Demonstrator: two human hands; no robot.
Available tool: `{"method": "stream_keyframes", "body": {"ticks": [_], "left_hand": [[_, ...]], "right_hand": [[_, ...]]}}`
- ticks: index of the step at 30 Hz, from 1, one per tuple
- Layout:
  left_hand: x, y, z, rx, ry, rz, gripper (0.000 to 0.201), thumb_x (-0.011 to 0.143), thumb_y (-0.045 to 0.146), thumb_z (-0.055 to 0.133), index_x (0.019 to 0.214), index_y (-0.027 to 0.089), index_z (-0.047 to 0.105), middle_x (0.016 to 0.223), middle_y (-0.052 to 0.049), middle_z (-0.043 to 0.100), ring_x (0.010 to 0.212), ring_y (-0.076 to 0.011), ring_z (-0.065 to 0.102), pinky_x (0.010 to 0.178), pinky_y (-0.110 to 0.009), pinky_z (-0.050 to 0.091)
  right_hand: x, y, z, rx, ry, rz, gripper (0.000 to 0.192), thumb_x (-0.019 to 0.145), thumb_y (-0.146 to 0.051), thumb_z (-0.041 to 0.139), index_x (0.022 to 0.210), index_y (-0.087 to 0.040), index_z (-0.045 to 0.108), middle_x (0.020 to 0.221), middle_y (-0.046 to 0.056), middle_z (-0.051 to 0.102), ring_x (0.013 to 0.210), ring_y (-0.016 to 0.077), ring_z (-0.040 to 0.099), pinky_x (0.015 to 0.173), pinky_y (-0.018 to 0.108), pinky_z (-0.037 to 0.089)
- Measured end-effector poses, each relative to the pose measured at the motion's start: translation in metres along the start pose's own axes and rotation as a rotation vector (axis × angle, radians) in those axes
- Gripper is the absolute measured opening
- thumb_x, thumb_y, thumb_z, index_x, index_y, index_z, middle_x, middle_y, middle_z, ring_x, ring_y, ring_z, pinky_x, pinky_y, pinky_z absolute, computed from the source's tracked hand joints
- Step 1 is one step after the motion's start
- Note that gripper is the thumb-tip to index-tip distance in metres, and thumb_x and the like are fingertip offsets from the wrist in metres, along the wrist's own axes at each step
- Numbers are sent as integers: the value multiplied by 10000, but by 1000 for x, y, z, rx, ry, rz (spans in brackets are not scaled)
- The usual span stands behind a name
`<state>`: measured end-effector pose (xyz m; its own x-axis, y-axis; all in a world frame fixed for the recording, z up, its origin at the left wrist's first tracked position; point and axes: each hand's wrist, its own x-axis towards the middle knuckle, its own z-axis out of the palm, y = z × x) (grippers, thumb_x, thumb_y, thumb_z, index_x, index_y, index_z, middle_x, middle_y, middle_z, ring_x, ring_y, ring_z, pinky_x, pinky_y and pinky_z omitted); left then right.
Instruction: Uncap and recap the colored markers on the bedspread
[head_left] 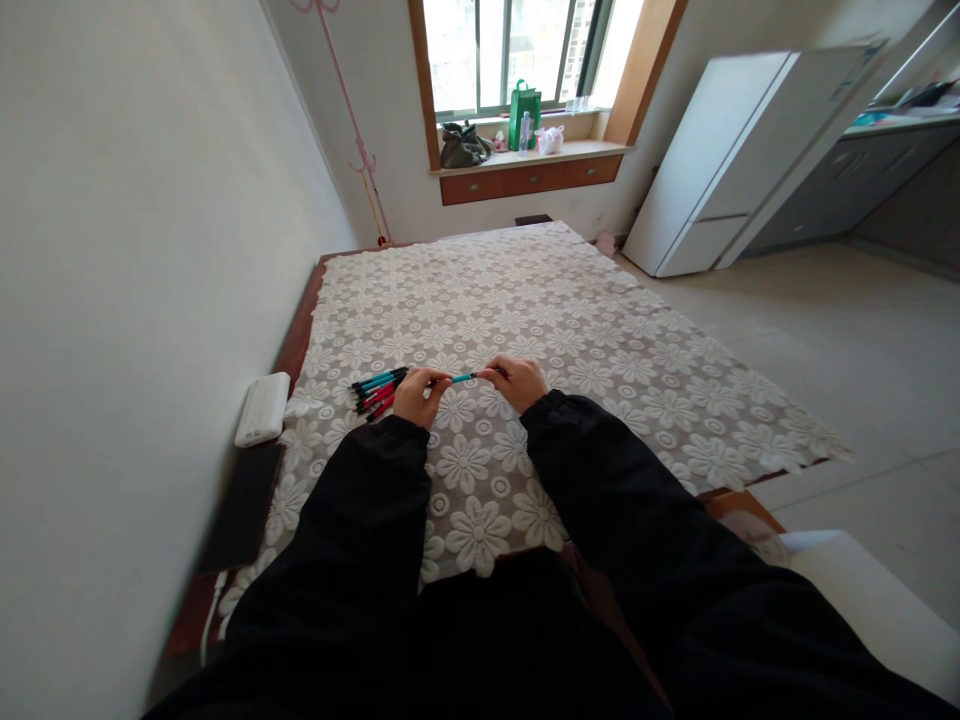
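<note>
Hands meet over the lace tablecloth (600,330) near its front edge. The left hand (420,396) is closed around a bundle of teal and red pens (379,390) that fans out to its left, while the right hand (516,381) pinches one end of a single teal pen (457,378) stretched between the two. The step in hand looks like handling that one pen against the bundle; the next move calls for a steady pinch while the bundle stays gripped.
</note>
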<state>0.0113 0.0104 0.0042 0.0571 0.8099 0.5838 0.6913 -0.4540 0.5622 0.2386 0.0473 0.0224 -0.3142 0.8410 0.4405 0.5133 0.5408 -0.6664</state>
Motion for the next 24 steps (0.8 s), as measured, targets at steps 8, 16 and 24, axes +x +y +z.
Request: {"method": "stream_keyframes", "body": {"ticks": [8, 16, 24], "left_hand": [[0, 11, -3, 36, -56, -54, 171, 906, 342, 604, 998, 216, 676, 921, -44, 702, 874, -182, 647, 837, -325, 541], [0, 8, -5, 32, -15, -33, 141, 897, 301, 605, 963, 208, 688, 902, -39, 700, 855, -178, 641, 821, -318, 536], [0, 10, -6, 16, -34, -67, 125, 883, 293, 624, 945, 209, 692, 879, -33, 693, 830, -173, 639, 810, -316, 540]], "right_hand": [[5, 0, 4, 478, 61, 214, 467, 802, -664, 633, 807, -203, 703, 574, -7, 631, 511, 123, 503, 540, 265, 416], [3, -3, 6, 1099, -222, 282, 462, 834, -626, 632, 948, -183, 701, 730, 38, 672, 602, 138, 573, 613, 291, 477], [1, -3, 11, 1126, -232, 344, 460, 795, -647, 668, 899, -199, 647, 664, 0, 607, 595, 140, 563, 600, 288, 477]]}}
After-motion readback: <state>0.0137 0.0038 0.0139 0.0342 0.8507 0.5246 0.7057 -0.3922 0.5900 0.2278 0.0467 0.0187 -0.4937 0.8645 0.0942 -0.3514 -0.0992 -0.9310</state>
